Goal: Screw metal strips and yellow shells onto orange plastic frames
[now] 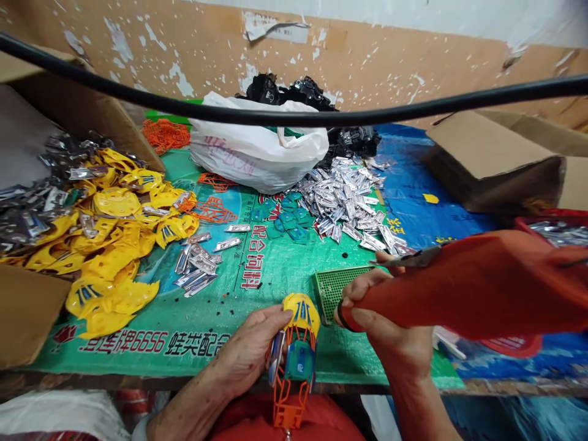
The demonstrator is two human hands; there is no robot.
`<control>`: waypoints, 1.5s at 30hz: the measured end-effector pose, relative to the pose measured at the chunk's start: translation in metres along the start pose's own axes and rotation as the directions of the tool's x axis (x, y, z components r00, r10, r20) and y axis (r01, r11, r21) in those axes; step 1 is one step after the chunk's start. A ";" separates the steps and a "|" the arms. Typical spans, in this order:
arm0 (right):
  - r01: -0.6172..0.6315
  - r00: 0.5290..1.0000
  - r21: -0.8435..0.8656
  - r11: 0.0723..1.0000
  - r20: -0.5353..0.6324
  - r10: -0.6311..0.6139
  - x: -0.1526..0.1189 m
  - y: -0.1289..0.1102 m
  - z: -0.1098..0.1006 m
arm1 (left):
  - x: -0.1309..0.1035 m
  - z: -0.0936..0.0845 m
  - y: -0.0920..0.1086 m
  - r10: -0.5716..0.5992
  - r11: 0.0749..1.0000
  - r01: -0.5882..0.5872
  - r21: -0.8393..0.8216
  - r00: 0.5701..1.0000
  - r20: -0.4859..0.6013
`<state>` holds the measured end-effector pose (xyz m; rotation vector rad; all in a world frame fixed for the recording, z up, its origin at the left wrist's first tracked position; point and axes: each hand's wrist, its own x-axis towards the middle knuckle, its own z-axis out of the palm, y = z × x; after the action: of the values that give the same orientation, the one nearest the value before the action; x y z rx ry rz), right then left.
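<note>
In the head view, my left hand [252,343] grips a toy car body [301,361] near the table's front edge. This body has a yellow front piece with blue marks, an orange lattice frame, a green middle piece and a silvery side piece. Close by on the right, my right hand [395,331] is wrapped round a large red tool [459,288] with a black ring at its left end. The tool looms near the camera, and its exact kind is unclear. Behind my right hand lies a green perforated tray [328,288], partly covered by the hand.
Yellow shells [114,202] spill from a cardboard box [32,318] at left. Silvery strips [344,196], green pieces [289,217] and a white plastic bag [257,147] lie mid-table. Another box [496,159] stands at right. A black cable [285,117] crosses the upper view.
</note>
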<state>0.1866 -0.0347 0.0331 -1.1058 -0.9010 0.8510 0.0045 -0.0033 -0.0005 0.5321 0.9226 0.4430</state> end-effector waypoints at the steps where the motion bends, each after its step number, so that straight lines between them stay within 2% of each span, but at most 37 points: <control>1: -0.004 1.000 0.002 1.000 -0.006 0.004 0.000 -0.003 0.001 | 0.000 0.000 -0.001 0.001 1.000 -0.001 -0.004 1.000 0.016; 5: -0.001 0.999 0.135 0.991 -0.036 0.006 0.002 -0.024 0.007 | 0.003 0.000 -0.002 0.018 0.997 -0.015 -0.074 0.999 0.040; 8: 0.011 1.000 0.232 0.973 -0.003 -0.010 0.004 -0.038 0.012 | 0.004 0.002 -0.002 0.019 0.997 -0.020 -0.070 1.000 -0.004; 11: 0.034 0.997 0.256 0.966 0.055 -0.050 0.005 -0.043 0.017 | 0.005 0.005 -0.003 0.028 0.998 -0.028 -0.063 1.000 -0.007; 15: 0.038 0.983 0.281 0.959 0.163 -0.086 0.005 -0.039 0.028 | 0.003 0.008 -0.003 0.056 0.995 -0.056 -0.083 0.998 0.000; 22: 0.039 0.982 0.252 0.967 0.170 -0.084 0.002 -0.034 0.046 | 0.001 0.005 -0.005 0.100 0.995 -0.100 -0.017 0.995 0.009; 33: 0.039 0.979 0.224 0.974 0.185 -0.082 0.003 -0.026 0.044 | 0.003 0.004 -0.008 0.108 0.994 -0.108 0.006 0.994 0.006; 38: -0.003 0.984 0.254 0.967 0.175 -0.043 0.001 -0.024 0.046 | 0.003 0.004 -0.007 0.136 0.987 -0.136 0.089 0.991 0.013; 45: 0.023 0.972 0.201 0.979 0.226 -0.069 -0.001 -0.017 0.040 | 0.001 0.005 -0.005 0.180 0.966 -0.175 0.189 0.984 -0.012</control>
<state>0.1515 -0.0249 0.0577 -0.8207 -1.0080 1.0228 0.0097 -0.0081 -0.0018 0.7860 0.9536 0.5301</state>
